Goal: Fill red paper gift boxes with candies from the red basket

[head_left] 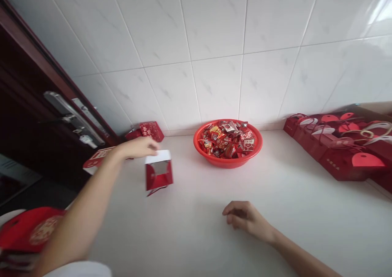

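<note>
My left hand [141, 147] is stretched over the left part of the white table [190, 224], its fingers pinched at the raised white flap of a small red box [159, 175]. The box stands open at the top, its inside showing, with a dark cord hanging at its front. My right hand [241, 216] is low over the table, right of centre, its fingers curled loosely with a gap between thumb and fingers and nothing in them. Behind the hands, a red plastic basket [228, 162] holds many wrapped sweets [226, 140].
Rows of red boxes with cords [333, 146] stand at the right. Red packets [151, 130] lie against the tiled wall at the back left, a flat red box [97, 158] near them. A dark door [27, 81] and a red patterned item [33, 230] are at the left.
</note>
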### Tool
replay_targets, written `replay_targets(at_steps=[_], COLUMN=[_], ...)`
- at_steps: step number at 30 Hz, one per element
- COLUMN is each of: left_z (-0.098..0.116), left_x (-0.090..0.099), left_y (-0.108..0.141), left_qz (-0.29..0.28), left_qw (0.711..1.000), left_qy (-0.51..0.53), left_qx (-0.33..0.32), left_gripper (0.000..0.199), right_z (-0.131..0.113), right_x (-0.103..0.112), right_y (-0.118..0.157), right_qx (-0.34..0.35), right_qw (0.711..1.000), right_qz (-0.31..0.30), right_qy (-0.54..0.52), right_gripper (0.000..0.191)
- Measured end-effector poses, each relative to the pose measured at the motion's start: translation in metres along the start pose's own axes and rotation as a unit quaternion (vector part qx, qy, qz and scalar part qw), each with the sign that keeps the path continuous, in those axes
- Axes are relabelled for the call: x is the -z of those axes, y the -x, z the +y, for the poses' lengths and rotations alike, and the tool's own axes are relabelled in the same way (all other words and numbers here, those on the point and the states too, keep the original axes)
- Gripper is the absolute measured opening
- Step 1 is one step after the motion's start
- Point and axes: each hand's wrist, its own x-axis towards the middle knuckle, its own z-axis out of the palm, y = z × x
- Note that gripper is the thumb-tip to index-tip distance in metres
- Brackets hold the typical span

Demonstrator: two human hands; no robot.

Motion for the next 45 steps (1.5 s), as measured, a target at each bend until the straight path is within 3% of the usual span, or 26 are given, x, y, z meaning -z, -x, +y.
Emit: replay_targets(at_steps=[1,2,6,9,11,17,24,26,29,32,34,37,40,42,45], left_z=[0.017,0.034,0.088,0.108,0.112,0.1,0.083,0.077,0.064,0.053,0.048,0.044,0.042,0.042,0.041], left_x=[-0.008,-0.016,-0.055,-0.084,-0.102,-0.144,-0.153,-0.152,-0.152,-0.155,-0.157,-0.16,-0.162,-0.165,-0.17], left_y=[-0.002,-0.003,0.0,0.004,0.003,-0.007,-0.001,0.001,0.001,0.001,0.001,0.001,0.003,0.003,0.004], left_qz=[-0.047,-0.05,-0.002,0.035,0.048,0.044,-0.038,-0.068,-0.149,-0.182,-0.174,-0.168,-0.178,-0.179,-0.182], left_qw=[0.998,0.997,0.985,0.974,0.965,0.941,0.941,0.929,0.891,0.856,0.844,0.824,0.809,0.802,0.779], left_qy=[-0.004,-0.01,0.017,0.094,0.154,0.292,0.332,0.362,0.428,0.483,0.506,0.54,0.558,0.568,0.598], left_qx=[-0.035,-0.063,-0.172,-0.203,-0.208,-0.167,-0.057,-0.027,-0.018,-0.024,-0.03,-0.04,-0.043,-0.051,-0.06], left_gripper=[0.016,0.017,0.021,0.023,0.028,0.026,0.041,0.045,0.056,0.066,0.068,0.071,0.073,0.073,0.08], right_z=[-0.005,-0.012,-0.047,-0.068,-0.074,-0.067,-0.047,-0.04,-0.034,-0.041,-0.05,-0.063,-0.066,-0.062,-0.048], right_x=[0.001,0.003,0.008,0.01,0.011,0.015,0.023,0.024,0.025,0.025,0.026,0.027,0.025,0.022,0.018], right_y=[-0.001,-0.003,-0.012,-0.019,-0.022,-0.019,-0.018,-0.018,-0.019,-0.02,-0.021,-0.02,-0.019,-0.018,-0.016], right_qx=[0.016,0.036,0.096,0.127,0.129,0.089,0.09,0.112,0.188,0.259,0.268,0.228,0.209,0.235,0.32], right_qw=[1.0,0.999,0.986,0.963,0.952,0.96,0.966,0.953,0.899,0.863,0.863,0.879,0.89,0.886,0.844], right_qz=[0.016,0.031,0.123,0.214,0.243,0.232,0.217,0.22,0.237,0.171,0.099,0.036,0.035,0.05,0.087], right_qy=[0.004,0.012,0.059,0.104,0.135,0.131,0.11,0.177,0.317,0.399,0.417,0.417,0.403,0.396,0.422], right_gripper=[0.026,0.03,0.038,0.043,0.046,0.037,0.026,0.022,0.026,0.041,0.044,0.032,0.036,0.027,0.01])
